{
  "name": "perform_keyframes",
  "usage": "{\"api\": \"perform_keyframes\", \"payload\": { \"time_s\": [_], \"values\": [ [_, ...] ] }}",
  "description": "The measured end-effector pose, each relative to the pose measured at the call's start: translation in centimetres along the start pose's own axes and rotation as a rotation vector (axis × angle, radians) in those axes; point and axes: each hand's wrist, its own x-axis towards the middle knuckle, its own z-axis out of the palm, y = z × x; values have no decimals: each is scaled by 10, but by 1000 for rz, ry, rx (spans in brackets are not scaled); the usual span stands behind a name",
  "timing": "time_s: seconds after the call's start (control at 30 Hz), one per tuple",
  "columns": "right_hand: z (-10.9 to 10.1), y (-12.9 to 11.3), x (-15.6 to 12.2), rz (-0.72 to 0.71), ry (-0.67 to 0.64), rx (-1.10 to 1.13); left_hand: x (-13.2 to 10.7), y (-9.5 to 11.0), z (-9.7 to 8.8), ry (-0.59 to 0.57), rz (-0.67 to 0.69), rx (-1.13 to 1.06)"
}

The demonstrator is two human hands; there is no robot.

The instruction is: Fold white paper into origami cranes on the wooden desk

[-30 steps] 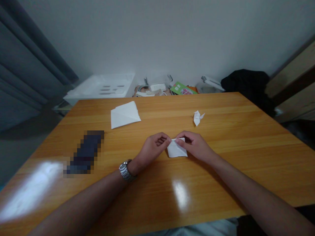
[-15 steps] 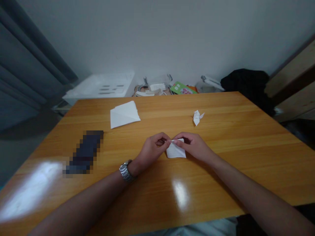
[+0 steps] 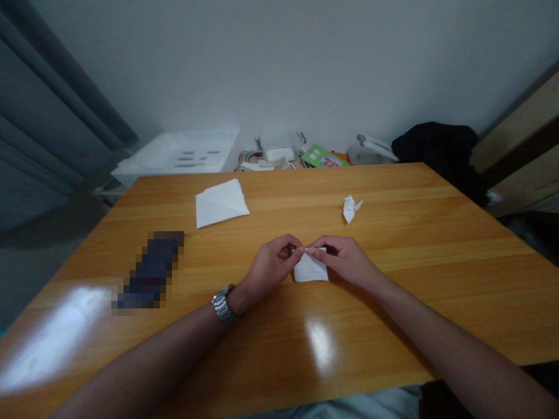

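A small folded white paper [image 3: 310, 270] lies on the wooden table [image 3: 393, 302] in front of me. My left hand [image 3: 271, 266], with a metal watch [image 3: 224, 304] on its wrist, pinches the paper's top left corner. From the right, my right hand [image 3: 345, 259] pinches the top edge, and the fingertips of both hands meet there. Both hands rest on the tabletop. The paper's upper part is hidden under my fingers.
A larger creased white sheet [image 3: 220, 203] lies at the back left. A small folded paper figure [image 3: 350, 208] sits at the back right. A dark blurred object [image 3: 151, 269] lies to the left. Beyond the table are a white tray [image 3: 179, 152], clutter and a black bag [image 3: 437, 142].
My fingers have drawn closer together at the paper's top edge, and the paper has shifted slightly left. Nothing else has moved.
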Motion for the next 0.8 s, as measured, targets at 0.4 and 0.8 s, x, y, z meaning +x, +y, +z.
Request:
{"api": "perform_keyframes", "payload": {
  "time_s": [0.4, 0.8],
  "values": [
    [-2, 3, 0, 39, -20, -10, 0, 4, -1, -7, -5, 37],
    [-10, 9, 2, 87, 33, 19, 8, -6, -5, 84, -94, -137]
  ]
}}
